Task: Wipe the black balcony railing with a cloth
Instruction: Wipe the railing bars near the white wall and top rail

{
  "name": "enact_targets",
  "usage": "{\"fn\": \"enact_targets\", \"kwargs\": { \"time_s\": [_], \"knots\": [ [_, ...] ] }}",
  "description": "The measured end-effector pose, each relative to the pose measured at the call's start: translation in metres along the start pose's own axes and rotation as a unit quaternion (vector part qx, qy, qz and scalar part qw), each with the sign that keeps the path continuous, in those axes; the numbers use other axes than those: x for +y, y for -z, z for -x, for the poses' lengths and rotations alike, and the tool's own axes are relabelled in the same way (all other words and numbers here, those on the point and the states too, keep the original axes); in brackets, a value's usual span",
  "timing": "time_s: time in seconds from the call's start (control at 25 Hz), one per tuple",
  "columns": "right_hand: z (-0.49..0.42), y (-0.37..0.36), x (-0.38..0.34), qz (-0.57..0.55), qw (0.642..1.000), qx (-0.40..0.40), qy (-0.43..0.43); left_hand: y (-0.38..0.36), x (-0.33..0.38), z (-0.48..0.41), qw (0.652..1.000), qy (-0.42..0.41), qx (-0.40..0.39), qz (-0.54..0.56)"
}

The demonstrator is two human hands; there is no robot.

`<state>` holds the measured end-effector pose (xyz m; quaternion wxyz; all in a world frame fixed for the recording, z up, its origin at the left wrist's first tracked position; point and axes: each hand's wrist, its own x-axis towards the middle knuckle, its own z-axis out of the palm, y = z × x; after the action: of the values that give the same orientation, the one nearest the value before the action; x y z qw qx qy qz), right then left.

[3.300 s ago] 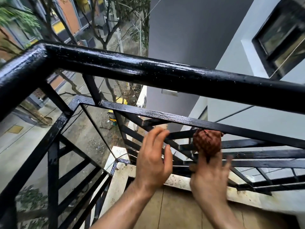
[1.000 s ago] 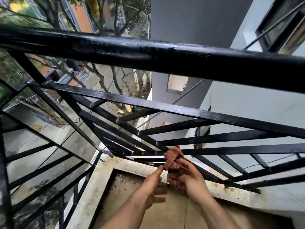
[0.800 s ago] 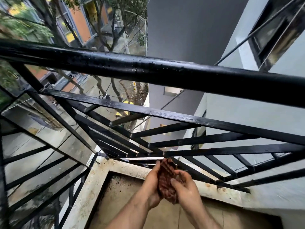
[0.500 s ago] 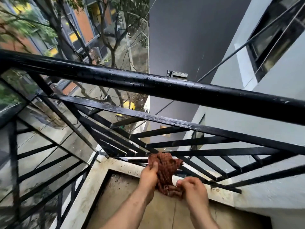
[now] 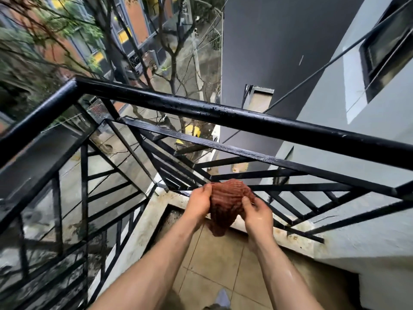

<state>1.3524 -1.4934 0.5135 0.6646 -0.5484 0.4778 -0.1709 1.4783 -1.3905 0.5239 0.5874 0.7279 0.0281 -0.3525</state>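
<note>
**Ribbed cloth bunched in both hands**

The glossy black railing (image 5: pixel 223 115), a round top bar over flat slanted slats, is beaded with water. Below the bar, the rust-brown ribbed cloth (image 5: pixel 225 204) hangs crumpled. The left hand (image 5: pixel 197 205) pinches its nine o'clock edge and the right hand (image 5: pixel 257 217) grips at three o'clock.

The cloth (image 5: pixel 225 204) is held between the left hand (image 5: pixel 197 204) and right hand (image 5: pixel 257 217), above the floor (image 5: pixel 214 265) and just in front of the lower bars of the railing (image 5: pixel 223 115). The railing corners at upper left and stands on a curb (image 5: pixel 143 231) edging the floor. Beyond it, a wall (image 5: pixel 335 153) with a window (image 5: pixel 388 45) rises on the right, trees (image 5: pixel 107 30) on the left.
</note>
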Motion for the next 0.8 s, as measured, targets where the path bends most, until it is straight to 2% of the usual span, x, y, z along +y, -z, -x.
{"fn": "enact_targets", "kwargs": {
  "time_s": [0.08, 0.16, 0.24, 0.32, 0.36, 0.44, 0.48, 0.6, 0.8],
  "knots": [
    [0.008, 0.012, -0.011, 0.056, 0.997, 0.035, 0.026, 0.01, 0.01, 0.014, 0.994, -0.042, 0.02, -0.098],
    [0.013, 0.018, -0.027, 0.161, 0.983, 0.06, 0.065, 0.019, 0.024, 0.027, 0.973, -0.109, 0.05, -0.195],
    [0.016, 0.014, -0.042, 0.196, 0.974, 0.067, 0.092, 0.024, 0.036, 0.033, 0.953, -0.158, 0.075, -0.246],
    [0.021, 0.008, -0.06, 0.154, 0.983, 0.055, 0.084, 0.033, 0.048, 0.034, 0.964, -0.155, 0.077, -0.204],
    [0.022, 0.005, -0.069, 0.097, 0.992, 0.05, 0.057, 0.037, 0.058, 0.035, 0.976, -0.138, 0.075, -0.15],
    [0.023, -0.002, -0.081, -0.03, 0.999, 0.026, -0.035, 0.045, 0.075, 0.036, 0.993, -0.092, 0.07, -0.03],
    [0.023, -0.007, -0.083, -0.053, 0.995, 0.003, -0.084, 0.051, 0.08, 0.034, 0.995, -0.073, 0.069, 0.002],
    [0.03, -0.027, -0.08, -0.051, 0.984, -0.053, -0.165, 0.072, 0.079, 0.02, 0.996, -0.049, 0.071, -0.021],
    [0.047, -0.057, -0.092, -0.155, 0.966, -0.141, -0.151, 0.122, 0.071, -0.001, 0.985, -0.057, 0.141, -0.083]
  ]
}}
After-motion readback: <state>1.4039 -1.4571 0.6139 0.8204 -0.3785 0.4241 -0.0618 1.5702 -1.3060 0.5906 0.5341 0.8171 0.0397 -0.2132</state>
